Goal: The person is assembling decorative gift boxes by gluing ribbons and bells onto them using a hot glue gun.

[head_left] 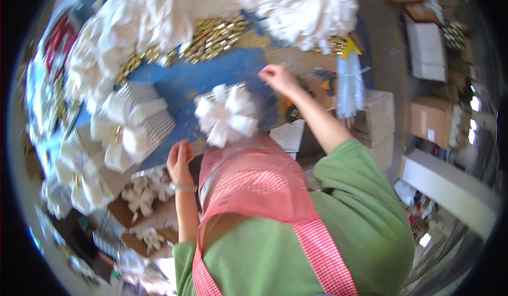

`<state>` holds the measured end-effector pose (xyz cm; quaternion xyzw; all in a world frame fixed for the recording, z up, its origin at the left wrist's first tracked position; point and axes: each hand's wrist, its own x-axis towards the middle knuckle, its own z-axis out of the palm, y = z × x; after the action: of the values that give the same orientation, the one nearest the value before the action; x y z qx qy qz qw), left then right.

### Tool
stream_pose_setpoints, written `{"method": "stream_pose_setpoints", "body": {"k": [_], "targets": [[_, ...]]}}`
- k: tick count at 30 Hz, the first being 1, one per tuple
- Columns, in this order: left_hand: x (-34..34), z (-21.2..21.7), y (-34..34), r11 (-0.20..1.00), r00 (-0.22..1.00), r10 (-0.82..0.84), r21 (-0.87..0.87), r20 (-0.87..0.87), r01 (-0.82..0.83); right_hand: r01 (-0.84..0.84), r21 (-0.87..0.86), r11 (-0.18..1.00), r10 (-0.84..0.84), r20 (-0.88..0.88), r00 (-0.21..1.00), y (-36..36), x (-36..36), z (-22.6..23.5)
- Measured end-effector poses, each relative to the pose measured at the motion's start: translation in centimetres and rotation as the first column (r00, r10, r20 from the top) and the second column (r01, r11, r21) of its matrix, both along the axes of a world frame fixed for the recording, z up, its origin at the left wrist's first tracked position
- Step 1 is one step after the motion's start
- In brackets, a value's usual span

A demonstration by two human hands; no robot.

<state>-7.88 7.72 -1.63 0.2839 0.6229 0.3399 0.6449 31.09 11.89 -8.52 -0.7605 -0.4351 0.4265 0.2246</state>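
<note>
A white fabric flower with broad looped petals lies on the blue work table, in front of my body. Part of a silvery ridged piece shows behind its petals. My right hand is raised beyond the flower on its right, thumb and fingertips pinched together. Whatever is in that pinch, if anything, is too small to make out. Beside the table's near edge, left of the flower, my left hand has its fingers curled in. Its fingertips are partly hidden, and neither hand touches the flower.
Large heaps of white fabric loops line the far side, with gold beads before them. Finished-looking flowers on silvery boxes stand at left. Pale blue strips hang at right. Cardboard boxes stand farther right; an open carton sits below left.
</note>
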Motion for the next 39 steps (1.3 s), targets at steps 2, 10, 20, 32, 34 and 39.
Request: {"method": "stream_pose_setpoints", "body": {"k": [2,10,20,32,34,39], "targets": [[-1.2,-0.8,-0.8,1.0,0.998,-0.001,-0.006,0.064,0.002,-0.026,0.029,0.999,0.024,0.091,0.996,-0.6,-0.7,1.4],[-2.0,-1.2,0.8,0.995,0.996,-0.088,-0.053,0.018,0.089,0.276,0.071,0.959,-0.285,0.276,0.918,-5.4,9.8,1.4],[0.1,2.6,-0.5,0.994,0.977,-0.083,-0.084,-0.197,0.067,0.201,0.382,0.902,-0.385,0.502,0.774,-2.3,19.8,-7.4],[4.5,9.4,0.2,0.989,0.967,-0.058,0.115,-0.25,0.089,0.499,0.02,0.867,-0.464,-0.334,0.82,-3.6,16.5,-0.1],[7.2,10.2,1.5,0.947,0.959,-0.194,0.214,-0.208,0.239,0.403,-0.041,0.914,-0.349,-0.585,0.732,-5.2,12.3,5.7],[13.8,10.3,4.1,0.84,0.848,-0.52,0.24,0.099,0.487,0.138,-0.117,0.983,-0.168,-0.873,0.458,-7.3,1.5,15.2]]}}
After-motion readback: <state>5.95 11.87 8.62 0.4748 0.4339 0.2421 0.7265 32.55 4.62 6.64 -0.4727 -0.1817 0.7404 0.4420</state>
